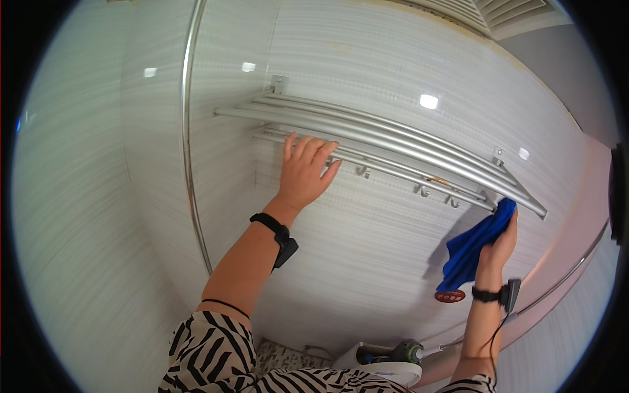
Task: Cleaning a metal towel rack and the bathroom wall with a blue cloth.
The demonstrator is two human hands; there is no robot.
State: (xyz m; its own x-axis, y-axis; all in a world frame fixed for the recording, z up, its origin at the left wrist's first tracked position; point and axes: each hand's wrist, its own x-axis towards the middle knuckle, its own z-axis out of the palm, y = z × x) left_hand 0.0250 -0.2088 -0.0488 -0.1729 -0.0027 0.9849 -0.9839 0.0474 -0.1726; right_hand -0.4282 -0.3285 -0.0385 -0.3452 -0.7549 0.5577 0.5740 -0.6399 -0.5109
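A metal towel rack (pixel 373 127) with several parallel bars is fixed to the white wall. My left hand (pixel 307 164) is at its lower rail (pixel 393 171), the fingers hooked over the bar and the thumb apart below. Small metal hooks (pixel 422 190) hang under this rail. At the rack's right end, my right hand (pixel 503 240) holds a blue cloth (pixel 474 253) up against the end of the lower rail. The cloth hangs down to the left and covers most of my fingers. Both wrists wear black straps with small devices.
A vertical metal pole (pixel 186 127) stands left of the rack. Below are a white container or fixture (pixel 393 368) and a round green-black brush-like head (pixel 407 351) on a white handle. A red oval sticker (pixel 449 296) bears writing. A vent grille (pixel 511 12) is overhead.
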